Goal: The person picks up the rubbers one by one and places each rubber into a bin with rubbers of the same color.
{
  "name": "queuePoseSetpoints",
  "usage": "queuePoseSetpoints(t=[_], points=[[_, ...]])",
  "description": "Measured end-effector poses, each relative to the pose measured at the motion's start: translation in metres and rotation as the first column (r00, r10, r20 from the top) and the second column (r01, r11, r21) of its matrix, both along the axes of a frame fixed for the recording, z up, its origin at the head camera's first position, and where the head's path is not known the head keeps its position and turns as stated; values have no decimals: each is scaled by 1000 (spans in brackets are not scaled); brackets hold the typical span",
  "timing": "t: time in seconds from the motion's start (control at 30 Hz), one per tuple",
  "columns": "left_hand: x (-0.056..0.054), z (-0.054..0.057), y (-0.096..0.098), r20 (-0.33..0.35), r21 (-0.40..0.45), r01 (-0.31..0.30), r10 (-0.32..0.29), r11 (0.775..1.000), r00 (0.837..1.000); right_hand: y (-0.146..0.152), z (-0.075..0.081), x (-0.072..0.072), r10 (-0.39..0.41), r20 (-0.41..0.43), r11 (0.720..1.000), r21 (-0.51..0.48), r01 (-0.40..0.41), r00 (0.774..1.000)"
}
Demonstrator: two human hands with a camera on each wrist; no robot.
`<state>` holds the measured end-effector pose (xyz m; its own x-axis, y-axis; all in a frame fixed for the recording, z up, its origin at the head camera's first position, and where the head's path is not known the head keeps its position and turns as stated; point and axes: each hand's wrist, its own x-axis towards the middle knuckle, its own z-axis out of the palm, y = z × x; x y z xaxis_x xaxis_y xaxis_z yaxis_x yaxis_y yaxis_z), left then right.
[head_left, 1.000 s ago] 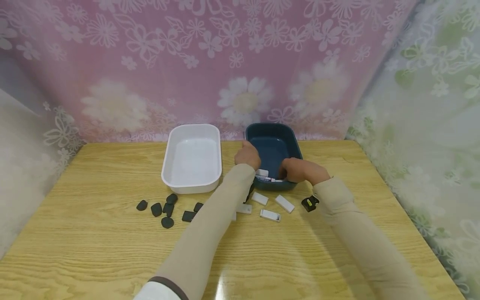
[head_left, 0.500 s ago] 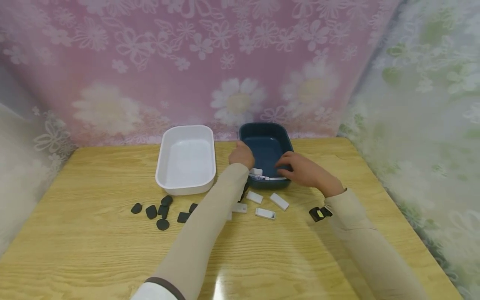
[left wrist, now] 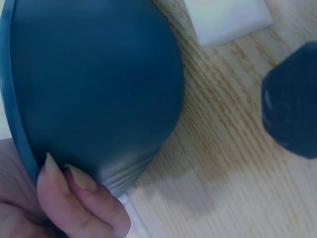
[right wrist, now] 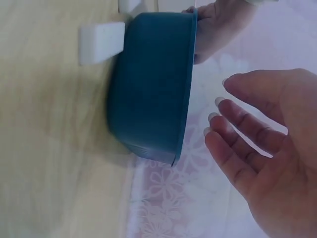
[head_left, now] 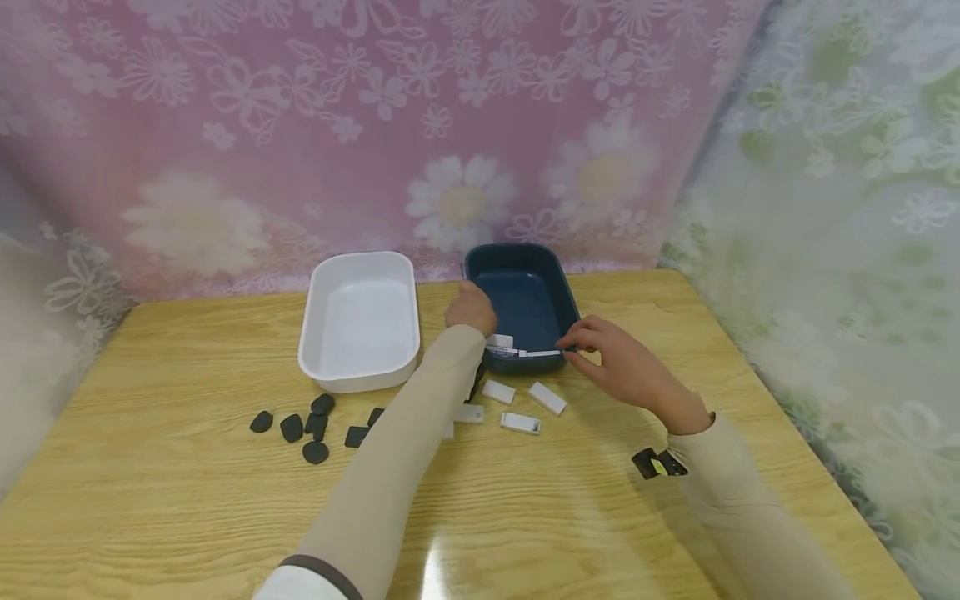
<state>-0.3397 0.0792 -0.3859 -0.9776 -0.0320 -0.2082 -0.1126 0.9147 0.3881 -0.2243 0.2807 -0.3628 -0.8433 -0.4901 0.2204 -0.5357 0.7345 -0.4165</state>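
My left hand grips the left rim of a dark blue plastic basin; in the left wrist view, its curled fingertips press against the basin's outer wall. A white block and a thin white strip with printed marks show at the basin's near end. At the near right corner is my right hand, fingers loosely bent and apart. The right wrist view shows that palm holding nothing, a gap away from the basin's rim.
Left of the basin stands a white plastic tub. Several white blocks lie in front of the basin. Several flat black stones and a black rectangular piece lie nearer the left. A floral curtain hangs behind the table.
My right hand has come out of the basin, back toward me, and its fingers have spread. My left hand stays on the rim. The head view has turned slightly right.
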Motion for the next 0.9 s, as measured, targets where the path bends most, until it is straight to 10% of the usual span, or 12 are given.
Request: queuePoseSetpoints(t=[0.9], points=[[-1,0,0,-15,-11,10,-10,1000,1000,-40,-42,19,-231,175,957,219,191,957]])
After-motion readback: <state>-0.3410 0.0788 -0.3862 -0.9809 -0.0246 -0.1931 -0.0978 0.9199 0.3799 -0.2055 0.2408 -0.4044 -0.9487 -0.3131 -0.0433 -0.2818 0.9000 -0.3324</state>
